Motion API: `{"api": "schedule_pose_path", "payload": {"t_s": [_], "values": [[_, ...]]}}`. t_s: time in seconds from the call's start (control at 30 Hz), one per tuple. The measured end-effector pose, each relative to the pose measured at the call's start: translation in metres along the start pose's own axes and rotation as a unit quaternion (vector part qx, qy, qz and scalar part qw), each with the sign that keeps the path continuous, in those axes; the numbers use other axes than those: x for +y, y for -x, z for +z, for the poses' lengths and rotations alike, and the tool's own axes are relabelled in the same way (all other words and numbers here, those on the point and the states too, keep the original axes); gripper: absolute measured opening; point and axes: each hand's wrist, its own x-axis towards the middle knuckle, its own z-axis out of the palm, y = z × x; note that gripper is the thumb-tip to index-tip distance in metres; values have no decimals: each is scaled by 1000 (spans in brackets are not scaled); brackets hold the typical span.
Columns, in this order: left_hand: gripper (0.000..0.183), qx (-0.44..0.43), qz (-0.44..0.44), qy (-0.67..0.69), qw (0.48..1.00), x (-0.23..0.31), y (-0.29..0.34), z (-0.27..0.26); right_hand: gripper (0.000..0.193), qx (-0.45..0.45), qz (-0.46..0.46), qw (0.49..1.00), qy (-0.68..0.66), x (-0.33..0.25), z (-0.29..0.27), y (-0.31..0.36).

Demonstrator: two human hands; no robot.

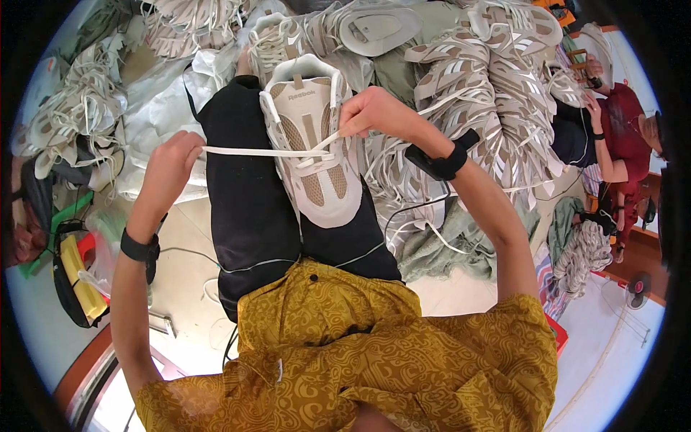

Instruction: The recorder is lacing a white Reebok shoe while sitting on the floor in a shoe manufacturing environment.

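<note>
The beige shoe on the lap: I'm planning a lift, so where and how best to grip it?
Probably the padded collar, from the far side of the shoe: its curved, open shape offers an edge to pinch, while the white laces, held by the left hand and the right hand, cross nearer the toe.

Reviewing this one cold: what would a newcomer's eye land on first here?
Probably the pale shoe upper lying toe-down on the black-trousered thighs at centre, with a white lace pulled taut to the left by the left hand while the right hand pinches lace at its right edge. Next come the heaped shoe uppers at upper right and the mustard patterned shirt filling the bottom.
</note>
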Motion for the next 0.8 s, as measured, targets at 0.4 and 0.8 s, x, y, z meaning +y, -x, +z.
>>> {"api": "schedule_pose_path", "payload": {"t_s": [0.4, 0.8], "values": [[32, 115, 29, -37, 992, 54, -7, -18, 26, 169, -81, 978, 92, -5, 31, 25], [47, -2, 145, 42, 989, 134, 18, 56, 58, 197, -98, 971, 95, -1, 48, 17]]}}
